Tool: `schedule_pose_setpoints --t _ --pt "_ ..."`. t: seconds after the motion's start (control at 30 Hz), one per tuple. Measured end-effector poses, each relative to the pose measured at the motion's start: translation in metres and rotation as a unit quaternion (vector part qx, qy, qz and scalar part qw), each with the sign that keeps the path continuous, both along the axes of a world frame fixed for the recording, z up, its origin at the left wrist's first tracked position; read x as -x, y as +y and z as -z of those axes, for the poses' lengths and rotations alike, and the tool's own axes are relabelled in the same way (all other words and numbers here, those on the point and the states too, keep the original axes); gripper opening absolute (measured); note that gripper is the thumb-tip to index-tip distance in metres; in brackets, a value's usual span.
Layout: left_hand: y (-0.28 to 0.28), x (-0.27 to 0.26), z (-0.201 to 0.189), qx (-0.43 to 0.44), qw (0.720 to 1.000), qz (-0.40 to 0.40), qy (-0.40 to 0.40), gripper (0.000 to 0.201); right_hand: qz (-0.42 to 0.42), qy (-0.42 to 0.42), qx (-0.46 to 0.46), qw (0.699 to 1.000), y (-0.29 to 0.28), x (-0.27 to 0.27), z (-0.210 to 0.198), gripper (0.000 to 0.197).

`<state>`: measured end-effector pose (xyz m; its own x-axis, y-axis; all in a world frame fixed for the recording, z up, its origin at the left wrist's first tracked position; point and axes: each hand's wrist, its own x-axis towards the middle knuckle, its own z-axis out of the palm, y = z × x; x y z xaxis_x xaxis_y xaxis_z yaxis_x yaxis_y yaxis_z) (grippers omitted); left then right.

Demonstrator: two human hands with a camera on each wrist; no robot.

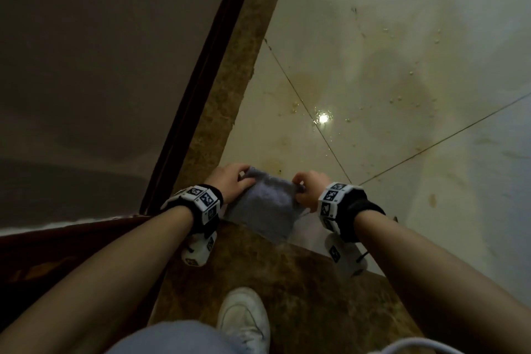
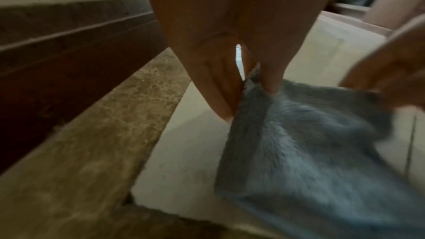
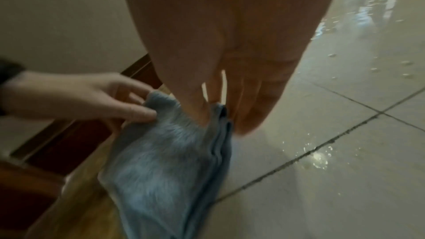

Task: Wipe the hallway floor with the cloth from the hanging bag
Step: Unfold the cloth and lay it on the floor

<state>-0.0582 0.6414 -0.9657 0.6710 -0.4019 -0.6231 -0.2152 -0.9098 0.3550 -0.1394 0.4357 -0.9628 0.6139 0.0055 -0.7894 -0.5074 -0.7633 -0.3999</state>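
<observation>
Both hands held a folded grey-blue cloth in the air above the hallway floor.

From the head view, the left hand (image 1: 230,181) pinched the cloth (image 1: 265,208) at its upper left corner and the right hand (image 1: 310,188) pinched its upper right corner, so it hung between them over the edge of the pale tiled floor (image 1: 402,66), where that met a brown marbled border strip (image 1: 230,80); a white shoe (image 1: 244,319) stood on the strip below. From the left wrist, thumb and fingers (image 2: 273,79) pointed down, clamping the cloth's top edge. From the right wrist, fingers (image 3: 197,108) likewise pointed down and gripped the layered folded edge, with water drops (image 3: 318,157) glinting on the tiles just beside.
</observation>
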Motion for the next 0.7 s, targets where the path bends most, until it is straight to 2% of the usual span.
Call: schedule_pose_setpoints --t 0.17,0.3,0.4,0.43,0.47,0.53,0.6,0.7 --pt "0.014 0.001 0.011 -0.028 0.990 0.035 -0.134 0.041 -0.046 -0.147 0.078 0.985 0.007 0.006 0.014 0.039" --pt "0.021 0.018 0.022 0.000 0.960 0.195 -0.201 0.054 -0.144 -0.228 0.065 0.961 0.020 0.021 0.015 0.034" --pt "0.026 0.031 0.029 0.007 0.933 0.303 -0.196 0.062 -0.185 -0.254 0.018 0.949 0.035 0.035 0.020 0.035" --pt "0.026 0.035 0.032 0.002 0.929 0.321 -0.186 0.066 -0.185 -0.268 0.008 0.945 0.039 0.039 0.025 0.040" --pt "0.026 0.039 0.034 -0.004 0.928 0.332 -0.168 0.071 -0.195 -0.261 0.007 0.945 0.042 0.041 0.029 0.051" --pt "0.025 0.046 0.039 -0.027 0.930 0.341 -0.130 0.077 -0.243 -0.173 0.034 0.954 0.048 0.046 0.036 0.071" --pt "0.024 0.051 0.043 -0.063 0.930 0.346 -0.109 0.080 -0.269 -0.116 0.064 0.954 0.053 0.050 0.042 0.078" --pt "0.022 0.048 0.048 -0.081 0.931 0.342 -0.103 0.082 -0.276 -0.124 0.078 0.950 0.053 0.053 0.048 0.079"
